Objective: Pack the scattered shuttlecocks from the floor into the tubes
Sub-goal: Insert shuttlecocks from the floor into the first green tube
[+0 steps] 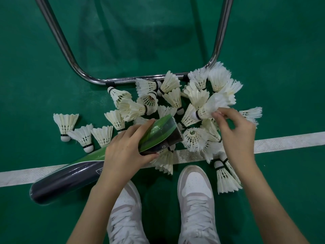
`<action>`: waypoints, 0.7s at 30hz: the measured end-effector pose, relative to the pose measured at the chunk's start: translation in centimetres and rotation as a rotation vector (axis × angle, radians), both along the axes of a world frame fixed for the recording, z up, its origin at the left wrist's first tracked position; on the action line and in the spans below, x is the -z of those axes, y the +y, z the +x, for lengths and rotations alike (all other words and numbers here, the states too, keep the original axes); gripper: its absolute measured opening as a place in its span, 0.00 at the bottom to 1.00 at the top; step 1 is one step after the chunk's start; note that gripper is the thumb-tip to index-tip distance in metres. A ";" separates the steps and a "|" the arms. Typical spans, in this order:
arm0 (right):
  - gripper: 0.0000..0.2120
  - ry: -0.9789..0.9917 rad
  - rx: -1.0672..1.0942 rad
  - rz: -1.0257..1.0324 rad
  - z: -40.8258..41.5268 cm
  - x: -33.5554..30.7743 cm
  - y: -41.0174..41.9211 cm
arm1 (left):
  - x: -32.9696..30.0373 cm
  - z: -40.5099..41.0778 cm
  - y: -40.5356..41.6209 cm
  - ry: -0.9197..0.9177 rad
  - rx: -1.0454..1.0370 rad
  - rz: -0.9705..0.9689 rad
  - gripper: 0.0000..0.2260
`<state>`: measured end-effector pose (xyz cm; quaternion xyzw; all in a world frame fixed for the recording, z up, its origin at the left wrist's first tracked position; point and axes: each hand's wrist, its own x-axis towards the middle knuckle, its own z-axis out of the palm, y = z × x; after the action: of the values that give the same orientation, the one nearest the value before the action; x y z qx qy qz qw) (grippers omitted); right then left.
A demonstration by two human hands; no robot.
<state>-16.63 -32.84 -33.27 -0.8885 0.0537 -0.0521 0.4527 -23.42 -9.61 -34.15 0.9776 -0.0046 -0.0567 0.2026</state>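
My left hand [127,147] grips a green and black tube [75,175] near its open mouth, which points up and right toward the pile. My right hand [235,132] pinches the feathers of one white shuttlecock [210,107], held cork-first toward the tube's mouth, a short gap away. Several white shuttlecocks [168,95] lie scattered on the green floor around both hands, some in a loose row at the left [82,133], others by the white line [226,175].
A chrome tube frame [91,77] curves across the floor just behind the pile. A white court line [288,140] runs under the hands. Two white sneakers [195,194] stand at the bottom centre. Open green floor lies left and right.
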 end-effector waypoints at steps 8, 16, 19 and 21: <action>0.03 0.261 -0.124 0.397 -2.6 -2.5 3.4 | -0.4 0.0 0.1 -0.002 -0.010 0.011 0.39; 0.14 0.377 -0.257 0.457 -2.7 -1.9 4.3 | -0.6 0.0 0.5 -0.033 -0.040 -0.006 0.40; 0.16 0.417 -0.311 0.398 -3.2 -1.2 4.9 | -0.6 0.0 0.5 -0.047 -0.031 0.012 0.40; 0.17 0.409 -0.322 0.381 -3.6 -0.8 5.2 | -0.5 -0.1 0.5 -0.048 -0.025 0.013 0.40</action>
<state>-20.22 -27.65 -32.43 -0.7770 0.0110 0.2106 0.5931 -23.55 -9.15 -33.63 0.9800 0.0033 -0.0309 0.1968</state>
